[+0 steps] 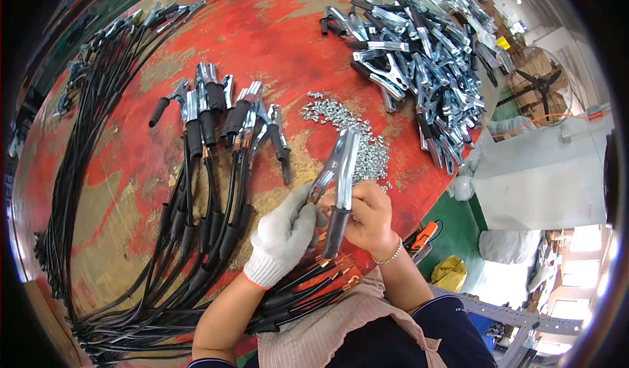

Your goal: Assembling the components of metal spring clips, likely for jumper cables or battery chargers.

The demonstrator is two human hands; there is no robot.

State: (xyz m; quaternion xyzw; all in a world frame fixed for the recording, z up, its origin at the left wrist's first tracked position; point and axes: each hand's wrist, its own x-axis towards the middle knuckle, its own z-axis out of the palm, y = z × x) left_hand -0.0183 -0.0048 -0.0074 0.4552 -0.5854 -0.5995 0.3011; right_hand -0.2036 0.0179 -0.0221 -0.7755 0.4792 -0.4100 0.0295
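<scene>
A silver metal spring clamp (345,171) with black handle sleeves is held up over the table edge in front of me. My left hand (280,238), in a white knit glove, is closed with thumb and fingers pinching the clamp's lower side. My right hand (371,222), bare with a beaded bracelet, is closed behind the clamp's black handle. Its fingertips are partly hidden, so what they pinch does not show. Below both hands lie black cables with bare copper ends (331,262). Just beyond the clamp is a spread of small silver screws (370,157).
A large heap of loose clamps (426,73) covers the table's far right. Left of my hands lie black cables with clamps attached (208,109). A long cable bundle (82,142) curves along the left of the worn red table (282,47). A black fan (542,85) stands beyond the right edge.
</scene>
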